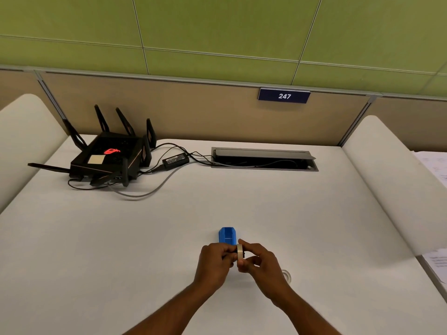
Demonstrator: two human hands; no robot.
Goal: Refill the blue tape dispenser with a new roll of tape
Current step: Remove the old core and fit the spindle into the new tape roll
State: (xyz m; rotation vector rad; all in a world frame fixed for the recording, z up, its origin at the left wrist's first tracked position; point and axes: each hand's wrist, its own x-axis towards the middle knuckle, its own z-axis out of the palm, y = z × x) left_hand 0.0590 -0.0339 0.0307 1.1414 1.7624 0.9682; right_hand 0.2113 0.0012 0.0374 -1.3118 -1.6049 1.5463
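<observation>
The blue tape dispenser (227, 235) stands on the white desk (145, 238), just beyond my hands. Both hands meet in front of it around a pale roll of tape (239, 250), held upright on edge. My right hand (260, 265) pinches the roll between thumb and fingers. My left hand (215, 262) touches the roll's left side with its fingertips; something small and dark shows at the roll's right side. A second, clear roll of tape (286, 275) lies flat on the desk, partly hidden behind my right hand.
A black router (108, 157) with several antennas sits at the back left, with a power brick (175, 160) and cables trailing to an open cable tray (263, 158). Papers (435, 170) lie at the right edge. Partition walls enclose the desk.
</observation>
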